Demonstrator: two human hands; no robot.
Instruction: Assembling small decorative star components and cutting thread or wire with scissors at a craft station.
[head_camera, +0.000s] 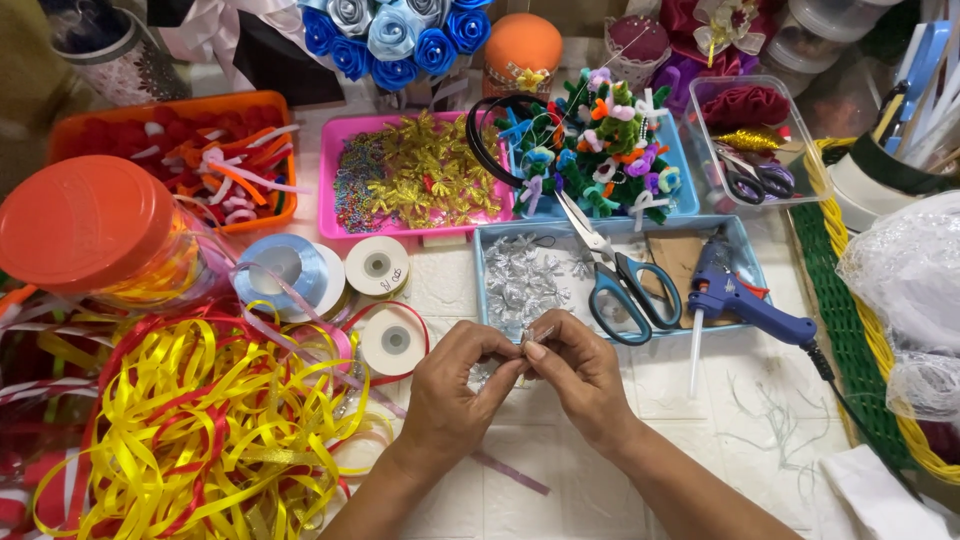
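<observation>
My left hand (455, 385) and my right hand (580, 375) meet at the middle of the white table, fingertips pinched together on a small silver ribbon piece (527, 345). A thin strip of pale ribbon (510, 472) trails from under my left hand toward the table's front. Just beyond my fingers sits a light blue tray (745, 250) holding several silver ribbon bows (520, 280), grey-handled scissors (620, 285) and a blue glue gun (745, 300).
A heap of yellow and red ribbon (200, 430) lies at the left, with ribbon spools (378, 265) and an orange-lidded jar (90, 220) behind it. A pink tray (335, 180) of gold bows, an orange tray (170, 105), and a green and yellow woven basket (860, 340) surround the work spot.
</observation>
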